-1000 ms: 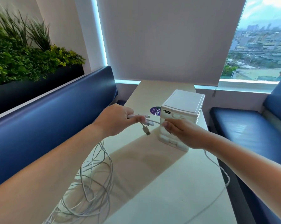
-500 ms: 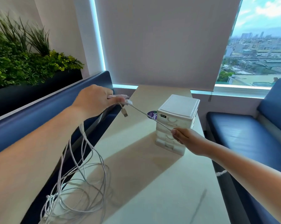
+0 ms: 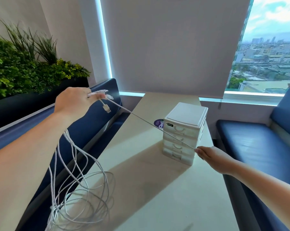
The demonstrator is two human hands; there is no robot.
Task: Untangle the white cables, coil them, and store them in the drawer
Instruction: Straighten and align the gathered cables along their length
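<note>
Thin white cables (image 3: 84,194) lie tangled at the near-left edge of the pale table (image 3: 141,189). One strand (image 3: 149,125) runs taut from the pinching right hand (image 3: 212,157) up-left to the left hand (image 3: 74,102) (clenched round plug ends (image 3: 106,108)), passing before the white plastic drawer unit (image 3: 184,130).

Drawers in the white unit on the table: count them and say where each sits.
4, stacked in the white drawer unit: top drawer, second drawer, third drawer, bottom drawer. The taut white cable crosses the middle fronts, so those divisions are less clear.
</note>
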